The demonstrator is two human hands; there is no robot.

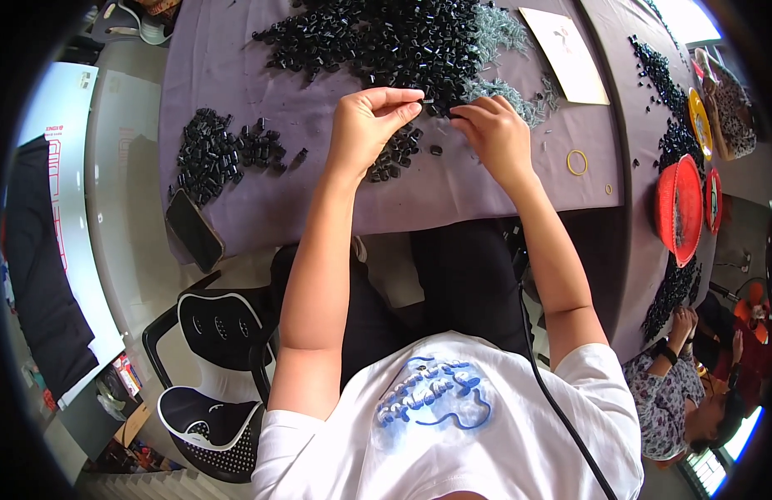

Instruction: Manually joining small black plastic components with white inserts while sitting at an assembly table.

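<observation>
My left hand (371,121) and my right hand (494,132) meet over the purple-grey table cloth (453,187), fingertips pinched on a small black plastic part (433,104) held between them. Right behind the hands lies a big heap of the same black parts (378,37), with pale grey-green small pieces (507,58) mixed in along its right side. A smaller cluster of black parts (396,154) sits just under my left hand.
Another pile of black parts (219,154) lies at the left, with a dark phone (194,230) at the table edge. A white card (565,54), a yellow rubber ring (577,162), a red basket (679,208) and more black parts (665,92) are at the right, where another person (686,392) sits. A black chair (215,367) stands below left.
</observation>
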